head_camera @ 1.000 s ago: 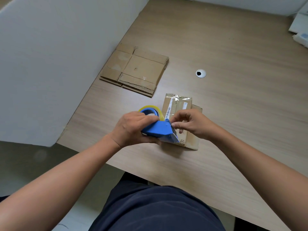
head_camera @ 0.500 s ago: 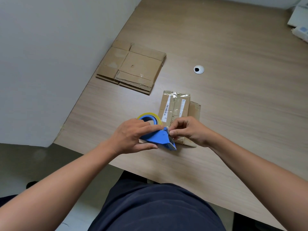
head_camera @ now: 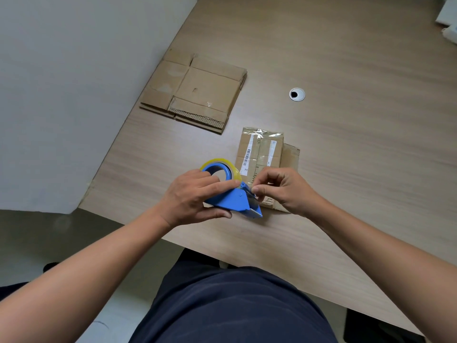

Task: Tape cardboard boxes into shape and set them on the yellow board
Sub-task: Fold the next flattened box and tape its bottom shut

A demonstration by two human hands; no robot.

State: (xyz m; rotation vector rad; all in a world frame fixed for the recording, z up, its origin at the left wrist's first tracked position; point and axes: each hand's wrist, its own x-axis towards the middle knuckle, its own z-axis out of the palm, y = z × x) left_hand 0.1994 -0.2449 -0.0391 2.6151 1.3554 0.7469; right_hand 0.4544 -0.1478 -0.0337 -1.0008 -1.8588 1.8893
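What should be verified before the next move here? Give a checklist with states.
1. Dispenser grip: the left hand holds the tape dispenser: ok.
2. Tape end caught: the right hand pinches at the dispenser's mouth, but the clear tape does not show: cannot tell.
3. Target nearby: the small box lies on the table just beyond the hands: ok.
4. Work area: the flattened cardboard lies apart from the hands: ok.
5. Drop-off located: the yellow board is not in view: not ok.

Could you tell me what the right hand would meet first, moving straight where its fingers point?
Probably the blue tape dispenser, at which the right hand pinches; the left hand lies just behind.
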